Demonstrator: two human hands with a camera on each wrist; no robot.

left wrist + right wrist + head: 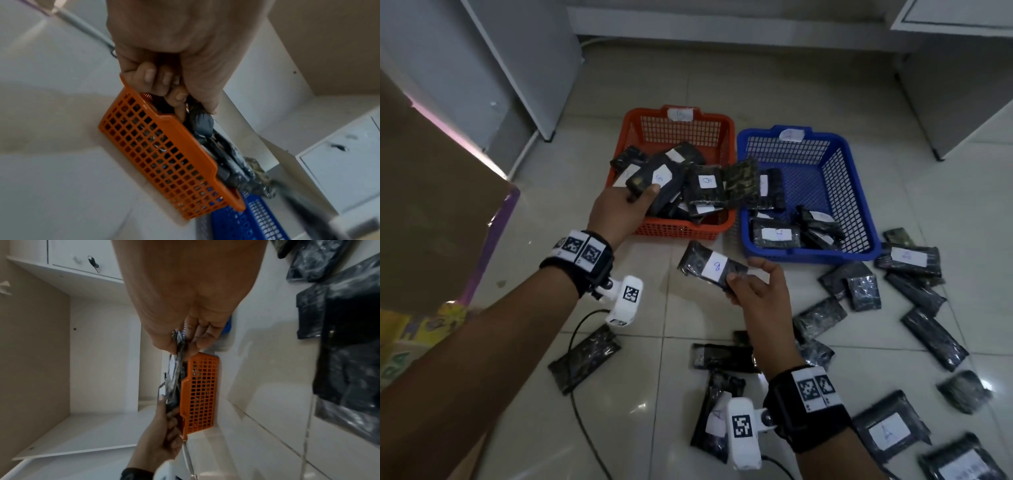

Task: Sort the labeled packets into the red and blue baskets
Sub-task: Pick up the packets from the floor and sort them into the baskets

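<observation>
My left hand grips a dark packet with a white label over the near left corner of the red basket, which holds several labeled packets. In the left wrist view the left hand has its fingers curled round the packet's end above the red basket. My right hand pinches a packet labeled B in the air just in front of both baskets. The right wrist view shows that packet edge-on. The blue basket holds a few packets.
Several loose dark packets lie on the tiled floor right of and below my right hand; one packet lies under my left forearm. A cardboard box stands at the left. White cabinets border the far side. A black cable trails across the floor.
</observation>
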